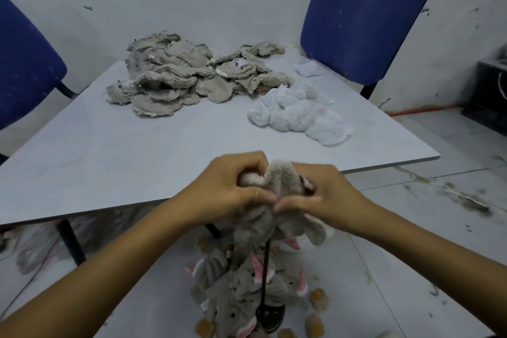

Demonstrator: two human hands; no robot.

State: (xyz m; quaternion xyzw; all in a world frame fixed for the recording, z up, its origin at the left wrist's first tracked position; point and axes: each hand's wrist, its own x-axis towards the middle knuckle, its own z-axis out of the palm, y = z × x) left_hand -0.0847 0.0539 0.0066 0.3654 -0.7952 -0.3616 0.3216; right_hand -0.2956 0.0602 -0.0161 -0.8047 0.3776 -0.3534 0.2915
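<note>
A grey plush toy skin (pixel 279 181) is held over a thin black upright rod (pixel 265 271) just off the near edge of the pale table (pixel 137 151). My left hand (pixel 230 189) grips the skin's left side, fingers curled over its top. On the right side my right hand (pixel 326 195) pinches it, thumb tip meeting the left thumb. The lower part of the skin hangs down around the rod. The rod's round black base (pixel 270 317) stands on the floor.
A heap of grey inside-out skins (pixel 175 77) lies at the table's far side, a white fabric pile (pixel 299 115) to its right. Grey plush pieces with pink ears (pixel 247 282) crowd the floor round the rod. Blue chairs stand at the left (pixel 24 63) and far right (pixel 365 16).
</note>
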